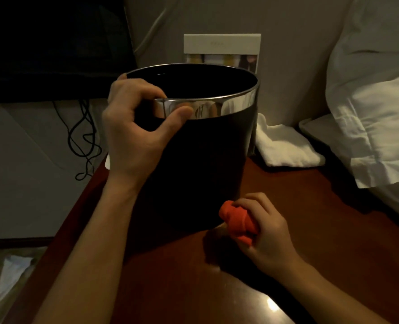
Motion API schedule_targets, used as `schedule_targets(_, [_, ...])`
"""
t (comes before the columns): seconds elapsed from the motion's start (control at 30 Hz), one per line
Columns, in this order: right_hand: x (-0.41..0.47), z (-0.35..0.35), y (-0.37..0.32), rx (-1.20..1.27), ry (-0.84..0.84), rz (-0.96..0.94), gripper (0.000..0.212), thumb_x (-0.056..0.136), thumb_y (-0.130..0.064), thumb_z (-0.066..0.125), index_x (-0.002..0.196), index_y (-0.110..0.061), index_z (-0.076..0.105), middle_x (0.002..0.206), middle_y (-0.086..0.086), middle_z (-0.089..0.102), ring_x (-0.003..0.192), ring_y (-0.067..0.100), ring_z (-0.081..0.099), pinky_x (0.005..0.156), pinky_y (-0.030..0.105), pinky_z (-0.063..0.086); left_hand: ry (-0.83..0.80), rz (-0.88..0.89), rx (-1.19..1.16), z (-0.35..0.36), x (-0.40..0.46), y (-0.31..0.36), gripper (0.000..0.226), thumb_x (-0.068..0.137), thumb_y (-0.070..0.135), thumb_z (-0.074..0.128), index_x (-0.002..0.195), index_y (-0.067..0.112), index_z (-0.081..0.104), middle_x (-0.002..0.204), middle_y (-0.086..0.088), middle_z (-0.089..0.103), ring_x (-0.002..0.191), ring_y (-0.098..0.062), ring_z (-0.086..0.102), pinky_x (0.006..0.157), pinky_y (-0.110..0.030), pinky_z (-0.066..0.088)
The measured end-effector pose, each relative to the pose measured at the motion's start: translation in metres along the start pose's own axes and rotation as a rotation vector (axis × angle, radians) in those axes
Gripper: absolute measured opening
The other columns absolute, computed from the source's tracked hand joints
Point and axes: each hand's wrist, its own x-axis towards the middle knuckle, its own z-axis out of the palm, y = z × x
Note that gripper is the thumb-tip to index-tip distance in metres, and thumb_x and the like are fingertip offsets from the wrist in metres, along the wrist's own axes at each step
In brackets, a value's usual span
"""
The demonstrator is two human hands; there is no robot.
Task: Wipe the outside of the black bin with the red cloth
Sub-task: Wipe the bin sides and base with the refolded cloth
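The left hand's fingers [123,78] vanish behind the black bin's [200,164] rim.

Black round bin [203,164] with a shiny silver metal rim band [217,108], standing on a glossy reddish-brown wooden table [310,230]. Bunched orange-red cloth [237,220] against the dark bin wall; folded white towel [284,148] and white pillows [376,113] to the right. Behind, a white card [221,52] with a strip of yellow, white and dark panels, plus tangled black cables [81,136] on a pale grey wall.
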Motion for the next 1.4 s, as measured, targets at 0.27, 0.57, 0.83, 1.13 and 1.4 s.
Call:
schedule_targets(0.27, [0.028, 0.003, -0.019, -0.127, 0.210, -0.162, 0.047, 0.076, -0.011, 0.085, 0.118, -0.002, 0.065, 0.118, 0.011, 0.058, 0.104, 0.016, 0.058, 0.089, 0.016, 0.048, -0.014, 0.005, 0.040, 0.000, 0.001, 0.000, 0.038, 0.082, 0.049, 0.070, 0.091, 0.017, 0.051, 0.088, -0.004, 0.052, 0.091, -0.028, 0.054, 0.102, -0.019, 0.033])
schedule_targets(0.57, [0.057, -0.026, -0.022, -0.190, 0.307, -0.205, 0.040, 0.091, -0.029, 0.071, 0.109, 0.006, 0.069, 0.111, 0.013, 0.061, 0.101, 0.016, 0.058, 0.094, 0.012, 0.043, -0.027, 0.010, -0.010, 0.001, 0.003, -0.007, 0.039, 0.084, 0.048, 0.068, 0.092, 0.012, 0.055, 0.090, -0.012, 0.057, 0.093, -0.031, 0.055, 0.100, -0.014, 0.030])
schedule_targets(0.83, [0.014, 0.013, 0.004, -0.174, 0.086, -0.189, 0.057, 0.073, -0.016, 0.088, 0.122, -0.014, 0.058, 0.122, 0.006, 0.055, 0.105, 0.020, 0.064, 0.085, 0.025, 0.055, -0.025, 0.019, -0.068, -0.003, 0.006, -0.004, 0.027, 0.087, 0.039, 0.064, 0.088, 0.014, 0.055, 0.077, 0.001, 0.054, 0.090, -0.026, 0.056, 0.107, -0.024, 0.028])
schedule_targets(1.13, [0.003, 0.004, 0.007, -0.015, -0.017, 0.042, 0.045, 0.070, -0.016, 0.075, 0.113, -0.018, 0.064, 0.112, -0.007, 0.055, 0.092, 0.010, 0.058, 0.074, 0.022, 0.051, -0.113, 0.164, 0.367, 0.036, -0.012, 0.046, 0.043, 0.086, 0.048, 0.064, 0.105, 0.010, 0.060, 0.106, -0.005, 0.061, 0.113, -0.021, 0.050, 0.115, -0.040, 0.017])
schedule_targets(1.4, [0.000, -0.005, -0.002, 0.079, 0.161, 0.135, 0.037, 0.069, -0.015, 0.081, 0.103, -0.009, 0.067, 0.104, -0.001, 0.059, 0.094, 0.007, 0.061, 0.077, 0.015, 0.047, 0.014, -0.042, -0.057, -0.013, 0.008, -0.005, 0.024, 0.098, 0.036, 0.051, 0.091, 0.015, 0.058, 0.092, -0.001, 0.062, 0.104, -0.017, 0.058, 0.114, -0.040, 0.029])
